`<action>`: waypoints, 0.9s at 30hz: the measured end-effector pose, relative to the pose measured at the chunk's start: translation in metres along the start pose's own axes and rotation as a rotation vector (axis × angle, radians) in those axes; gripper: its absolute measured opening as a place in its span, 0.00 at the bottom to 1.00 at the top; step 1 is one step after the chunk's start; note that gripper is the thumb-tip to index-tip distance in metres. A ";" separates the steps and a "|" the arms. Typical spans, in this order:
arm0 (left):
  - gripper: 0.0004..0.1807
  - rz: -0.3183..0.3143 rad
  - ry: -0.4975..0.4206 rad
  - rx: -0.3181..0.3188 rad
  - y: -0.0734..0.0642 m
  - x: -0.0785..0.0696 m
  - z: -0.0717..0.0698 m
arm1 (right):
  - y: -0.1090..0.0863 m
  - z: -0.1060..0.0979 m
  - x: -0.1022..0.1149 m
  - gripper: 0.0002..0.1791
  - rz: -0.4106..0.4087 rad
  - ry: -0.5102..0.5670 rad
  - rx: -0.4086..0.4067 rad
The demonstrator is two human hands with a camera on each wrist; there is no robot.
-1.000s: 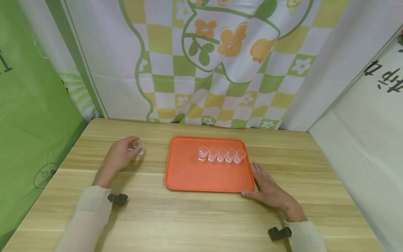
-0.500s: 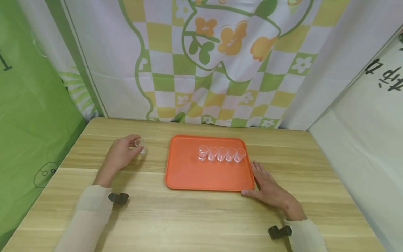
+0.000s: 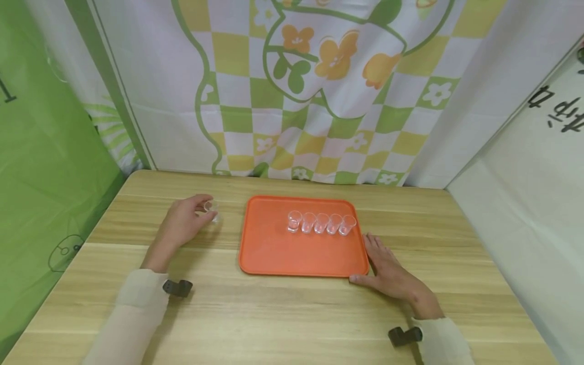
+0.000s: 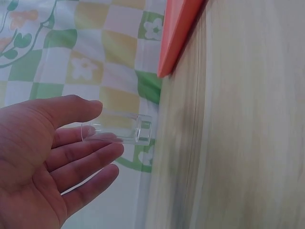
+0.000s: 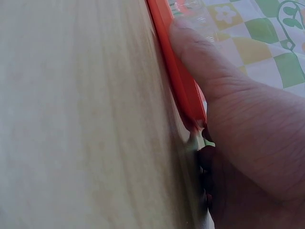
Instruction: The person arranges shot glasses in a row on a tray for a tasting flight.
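Observation:
My left hand (image 3: 180, 221) pinches a small clear shot glass (image 3: 212, 209) near its rim, left of the orange tray (image 3: 278, 258). In the left wrist view the glass (image 4: 121, 128) sits between thumb and fingertips, its thick base pointing at the tabletop and close over it. On the tray a row of several matching shot glasses (image 3: 321, 224) stands upright toward the right side. My right hand (image 3: 392, 276) rests at the tray's front right corner, fingers straight along the side and thumb at the front edge. In the right wrist view the thumb (image 5: 200, 52) lies against the tray wall (image 5: 174, 62).
The wooden table (image 3: 274, 319) carries the tray a little right of centre. A patterned curtain (image 3: 296, 126) hangs behind the far edge, with a green sheet (image 3: 45, 152) on the left and a white one (image 3: 524, 203) on the right.
My left hand has moved slightly right toward the tray, carrying the shot glass. The right hand, the tray and the row of glasses stay where they were.

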State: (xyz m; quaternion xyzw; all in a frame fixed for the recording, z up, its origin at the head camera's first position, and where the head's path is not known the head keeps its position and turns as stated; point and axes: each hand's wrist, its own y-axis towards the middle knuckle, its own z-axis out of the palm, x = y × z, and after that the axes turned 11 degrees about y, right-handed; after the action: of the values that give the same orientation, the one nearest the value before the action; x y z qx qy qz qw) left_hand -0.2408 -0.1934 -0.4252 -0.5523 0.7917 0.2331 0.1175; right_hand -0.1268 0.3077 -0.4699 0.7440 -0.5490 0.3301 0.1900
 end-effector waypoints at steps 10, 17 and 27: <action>0.23 0.035 -0.025 -0.039 0.003 -0.011 0.004 | -0.001 0.000 0.000 0.62 -0.001 0.003 0.005; 0.23 0.061 -0.036 -0.037 0.006 -0.021 0.009 | 0.000 -0.001 0.001 0.62 -0.007 0.007 0.004; 0.23 0.109 -0.045 -0.020 0.008 -0.040 0.018 | 0.001 0.000 0.000 0.63 -0.006 0.013 0.005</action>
State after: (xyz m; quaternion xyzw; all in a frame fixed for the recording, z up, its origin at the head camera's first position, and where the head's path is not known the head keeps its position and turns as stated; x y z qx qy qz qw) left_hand -0.2349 -0.1500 -0.4210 -0.5043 0.8153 0.2593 0.1167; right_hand -0.1275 0.3081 -0.4698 0.7441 -0.5445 0.3358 0.1927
